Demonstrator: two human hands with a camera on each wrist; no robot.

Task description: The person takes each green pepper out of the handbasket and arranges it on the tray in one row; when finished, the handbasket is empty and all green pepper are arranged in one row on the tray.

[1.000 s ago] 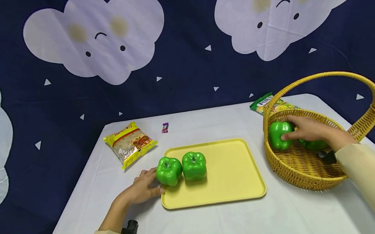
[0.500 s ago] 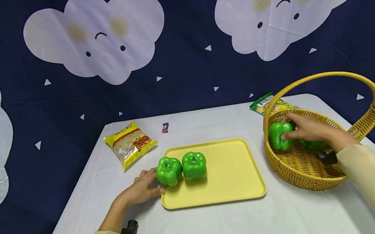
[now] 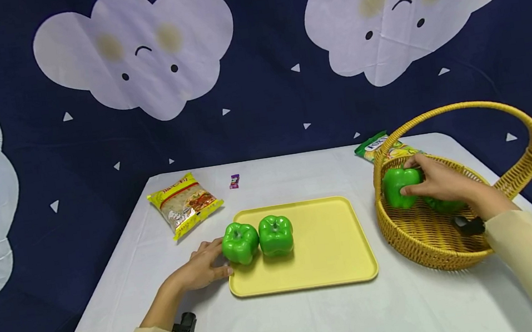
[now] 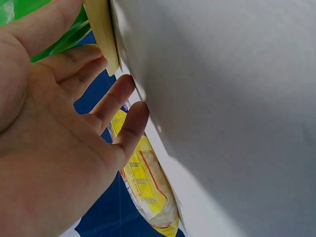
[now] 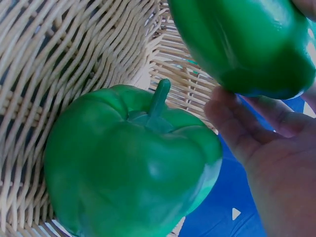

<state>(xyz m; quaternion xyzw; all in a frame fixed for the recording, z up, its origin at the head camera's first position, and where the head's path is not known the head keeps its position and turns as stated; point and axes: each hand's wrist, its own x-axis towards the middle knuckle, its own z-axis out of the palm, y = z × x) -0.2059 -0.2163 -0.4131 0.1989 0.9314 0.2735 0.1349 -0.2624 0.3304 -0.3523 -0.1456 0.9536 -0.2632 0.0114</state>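
My right hand (image 3: 437,181) grips a green bell pepper (image 3: 400,188) inside the wicker basket (image 3: 427,260), thumb on its near side. In the right wrist view, that held pepper (image 5: 247,44) is above another green bell pepper (image 5: 128,163), which lies in the basket with its stem showing. My left hand (image 3: 200,266) rests at the left edge of the yellow tray (image 3: 327,247), its fingers loosely spread beside a green bell pepper (image 3: 240,243). A second pepper (image 3: 276,236) sits on the tray right of that one. Whether the left fingertips touch the pepper is unclear.
A yellow food packet (image 3: 185,203) lies at the back left, near a small purple wrapped sweet (image 3: 234,181). Behind the basket is a green packet (image 3: 374,144). The basket's tall handle (image 3: 465,105) arches over my right hand. White cloth covers the table (image 3: 317,322).
My right hand has lifted the pepper slightly up and to the right within the basket. The left hand and the peppers on the tray have not moved.
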